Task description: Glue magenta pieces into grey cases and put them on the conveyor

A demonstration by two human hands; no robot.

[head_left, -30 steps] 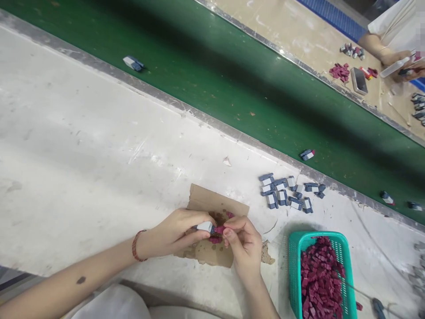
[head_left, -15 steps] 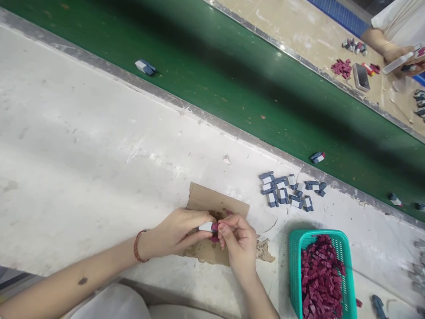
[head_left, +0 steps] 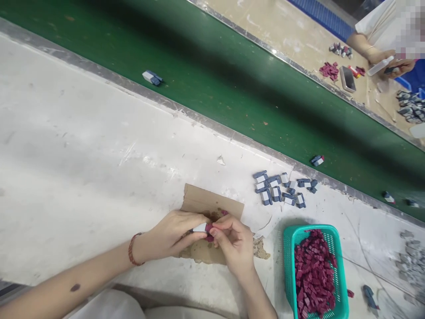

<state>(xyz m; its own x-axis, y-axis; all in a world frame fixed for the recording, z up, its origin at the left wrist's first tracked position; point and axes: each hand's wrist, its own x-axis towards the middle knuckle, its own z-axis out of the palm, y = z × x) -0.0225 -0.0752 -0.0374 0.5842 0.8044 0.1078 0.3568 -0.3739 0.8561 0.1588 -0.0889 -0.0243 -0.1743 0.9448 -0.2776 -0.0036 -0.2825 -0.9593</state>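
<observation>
My left hand [head_left: 177,232] pinches a small grey-and-blue plastic part [head_left: 199,227] between thumb and fingers. At its right end, my right hand [head_left: 234,241] is closed on a small maroon piece [head_left: 209,227], which touches the grey-and-blue part. Both hands are over a torn, stained piece of cardboard [head_left: 212,199] on the white table. Another maroon bit [head_left: 224,212] lies on that cardboard just behind my right fingers. The underside of the held part is hidden by my fingers.
Several blue-and-grey parts [head_left: 275,193] lie in a group behind a green basket [head_left: 287,266] of maroon pieces. A green conveyor belt [head_left: 212,88] carries several parts. Across it, a co-worker's hand [head_left: 400,68] holds a white tube near a phone [head_left: 347,79].
The view has shifted slightly. On the belt, the parts have moved rightward relative to the table. My hands keep the same grip, with the maroon piece still against the grey-and-blue part.
</observation>
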